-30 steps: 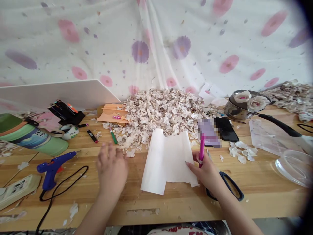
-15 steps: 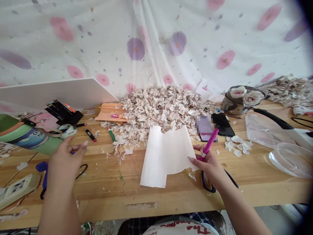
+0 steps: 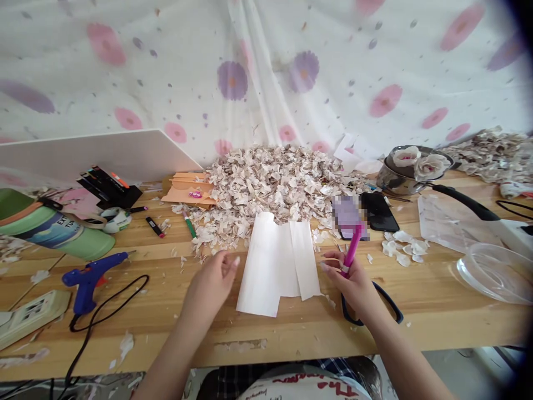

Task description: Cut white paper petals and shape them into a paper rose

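Note:
My right hand (image 3: pixel 352 280) grips a magenta marker (image 3: pixel 353 250) that points upward. Its fingertips are just right of a white paper sheet (image 3: pixel 260 272); the sheet's left side is curled and a folded flap lies along its right. Left of the paper, my left hand (image 3: pixel 216 275) hovers with loosely bent fingers and nothing visible in them. Dark-blue loops, apparently scissor handles (image 3: pixel 393 305), lie beneath my right wrist; any blades are hidden. Behind the paper spreads a large heap of pale, dry petal-like flakes (image 3: pixel 270 178).
At left are a blue glue gun (image 3: pixel 89 280) with its black cord, a green tumbler (image 3: pixel 62 230) on its side, a tape roll (image 3: pixel 116 220) and a black pen holder (image 3: pixel 108 189). Right hold two phones (image 3: pixel 378 211), a metal pot (image 3: pixel 400 175) with paper-like flowers and a clear round dish (image 3: pixel 495 272).
My left hand has moved right from beside the tumbler to the paper's left side, uncovering the glue gun. A flap now lies folded on the paper's right side; my right hand still holds the marker.

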`<action>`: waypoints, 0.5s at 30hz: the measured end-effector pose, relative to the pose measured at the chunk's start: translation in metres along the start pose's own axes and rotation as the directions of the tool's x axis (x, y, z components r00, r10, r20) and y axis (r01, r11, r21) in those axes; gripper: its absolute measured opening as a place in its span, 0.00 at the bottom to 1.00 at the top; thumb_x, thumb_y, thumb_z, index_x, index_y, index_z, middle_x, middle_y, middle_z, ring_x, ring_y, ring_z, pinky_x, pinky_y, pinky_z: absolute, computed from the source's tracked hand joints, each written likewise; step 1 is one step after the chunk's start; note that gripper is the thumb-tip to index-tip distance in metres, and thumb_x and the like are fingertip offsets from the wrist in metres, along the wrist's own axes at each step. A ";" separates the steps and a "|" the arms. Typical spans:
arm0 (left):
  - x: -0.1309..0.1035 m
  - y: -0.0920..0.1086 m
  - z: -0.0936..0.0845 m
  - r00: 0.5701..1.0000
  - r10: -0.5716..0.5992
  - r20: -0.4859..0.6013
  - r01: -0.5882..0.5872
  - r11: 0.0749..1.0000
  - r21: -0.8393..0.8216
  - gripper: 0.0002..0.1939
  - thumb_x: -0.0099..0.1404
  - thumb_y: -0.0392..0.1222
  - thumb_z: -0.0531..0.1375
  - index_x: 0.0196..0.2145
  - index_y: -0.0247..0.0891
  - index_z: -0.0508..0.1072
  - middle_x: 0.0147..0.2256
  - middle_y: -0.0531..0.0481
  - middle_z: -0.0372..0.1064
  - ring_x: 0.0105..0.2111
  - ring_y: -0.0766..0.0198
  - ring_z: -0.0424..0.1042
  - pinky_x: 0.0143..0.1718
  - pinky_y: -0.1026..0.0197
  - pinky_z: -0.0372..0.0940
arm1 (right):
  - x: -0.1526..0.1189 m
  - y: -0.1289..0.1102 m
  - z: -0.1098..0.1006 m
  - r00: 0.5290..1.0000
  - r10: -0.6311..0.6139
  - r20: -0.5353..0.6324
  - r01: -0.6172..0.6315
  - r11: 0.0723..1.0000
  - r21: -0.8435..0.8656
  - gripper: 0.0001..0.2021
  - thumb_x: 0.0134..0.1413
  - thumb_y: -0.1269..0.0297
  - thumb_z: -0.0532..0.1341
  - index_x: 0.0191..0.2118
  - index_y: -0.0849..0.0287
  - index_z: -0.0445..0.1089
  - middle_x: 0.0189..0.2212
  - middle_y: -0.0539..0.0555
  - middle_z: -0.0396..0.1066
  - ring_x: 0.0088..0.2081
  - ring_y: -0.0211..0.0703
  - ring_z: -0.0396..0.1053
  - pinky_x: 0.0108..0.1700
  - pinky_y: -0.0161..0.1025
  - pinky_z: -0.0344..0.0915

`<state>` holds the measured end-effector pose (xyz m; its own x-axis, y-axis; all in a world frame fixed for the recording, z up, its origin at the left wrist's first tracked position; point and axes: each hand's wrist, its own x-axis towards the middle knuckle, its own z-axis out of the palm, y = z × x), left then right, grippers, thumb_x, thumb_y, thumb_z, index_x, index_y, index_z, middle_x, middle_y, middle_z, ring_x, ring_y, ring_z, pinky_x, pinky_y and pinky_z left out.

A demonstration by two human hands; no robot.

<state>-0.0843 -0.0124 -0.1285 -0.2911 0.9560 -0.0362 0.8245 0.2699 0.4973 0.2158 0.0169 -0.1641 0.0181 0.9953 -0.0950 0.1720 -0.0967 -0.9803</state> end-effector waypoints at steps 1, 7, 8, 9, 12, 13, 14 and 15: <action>-0.003 0.005 0.008 0.998 0.015 0.068 -0.013 1.000 -0.026 0.21 0.65 0.53 0.52 0.49 0.37 0.68 0.40 0.43 0.74 0.36 0.54 0.74 0.38 0.56 0.66 | -0.001 0.000 0.002 1.000 -0.001 -0.015 0.000 0.999 -0.042 0.23 0.47 0.46 0.65 0.43 0.56 0.63 0.42 0.59 0.69 0.42 0.52 0.70 0.44 0.48 0.67; -0.004 0.017 0.038 0.980 0.039 0.193 0.022 0.952 -0.304 0.31 0.57 0.52 0.61 0.56 0.37 0.64 0.44 0.41 0.72 0.42 0.51 0.73 0.40 0.54 0.66 | -0.008 -0.003 0.022 0.988 -0.156 0.020 0.142 0.826 -0.546 0.27 0.43 0.50 0.66 0.46 0.59 0.61 0.41 0.62 0.67 0.43 0.61 0.66 0.45 0.55 0.64; -0.003 0.016 0.040 0.978 0.038 0.204 0.038 0.934 -0.354 0.31 0.55 0.50 0.63 0.55 0.37 0.65 0.45 0.41 0.72 0.44 0.50 0.72 0.42 0.54 0.66 | -0.009 -0.001 0.025 0.978 -0.206 0.039 0.192 0.810 -0.554 0.25 0.43 0.53 0.66 0.46 0.58 0.60 0.42 0.63 0.67 0.47 0.62 0.65 0.48 0.55 0.63; -0.002 0.015 0.041 0.976 0.034 0.216 0.053 0.921 -0.385 0.29 0.53 0.49 0.64 0.52 0.36 0.68 0.45 0.40 0.72 0.45 0.49 0.72 0.43 0.53 0.66 | -0.009 0.000 0.028 0.969 -0.242 0.052 0.230 0.803 -0.549 0.23 0.43 0.56 0.65 0.45 0.58 0.60 0.42 0.62 0.67 0.49 0.63 0.64 0.51 0.55 0.61; -0.002 0.012 0.040 0.971 0.003 0.241 0.098 0.909 -0.406 0.20 0.49 0.46 0.65 0.40 0.35 0.73 0.43 0.40 0.72 0.47 0.45 0.71 0.47 0.49 0.65 | -0.009 0.004 0.032 0.973 -0.228 0.045 0.218 0.825 -0.522 0.16 0.45 0.64 0.60 0.42 0.56 0.60 0.37 0.58 0.67 0.45 0.58 0.66 0.48 0.52 0.63; -0.003 0.010 0.037 0.970 -0.007 0.244 0.112 0.901 -0.418 0.20 0.48 0.45 0.65 0.39 0.35 0.73 0.43 0.40 0.72 0.47 0.44 0.71 0.47 0.48 0.65 | -0.009 0.003 0.031 0.980 -0.198 0.033 0.187 0.837 -0.514 0.14 0.45 0.64 0.59 0.41 0.55 0.59 0.35 0.56 0.67 0.41 0.56 0.68 0.44 0.50 0.65; -0.005 0.009 0.034 0.969 -0.010 0.247 0.120 0.893 -0.434 0.20 0.49 0.46 0.65 0.40 0.35 0.72 0.42 0.41 0.72 0.47 0.45 0.71 0.47 0.49 0.66 | -0.008 0.002 0.029 0.985 -0.169 0.020 0.156 0.851 -0.502 0.14 0.45 0.65 0.58 0.41 0.55 0.59 0.33 0.55 0.67 0.38 0.54 0.68 0.41 0.48 0.66; -0.007 0.007 0.029 0.966 -0.012 0.257 0.134 0.876 -0.464 0.22 0.50 0.47 0.64 0.43 0.36 0.70 0.43 0.41 0.73 0.46 0.47 0.72 0.46 0.50 0.67 | -0.008 0.000 0.027 0.990 -0.140 0.010 0.127 0.864 -0.486 0.13 0.46 0.64 0.58 0.41 0.55 0.59 0.32 0.54 0.67 0.35 0.51 0.69 0.37 0.45 0.66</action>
<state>-0.0619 -0.0142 -0.1501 -0.1662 0.9503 -0.2633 0.4583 0.3109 0.8327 0.1895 0.0090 -0.1682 -0.0156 0.9990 0.0411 0.6301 0.0418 -0.7754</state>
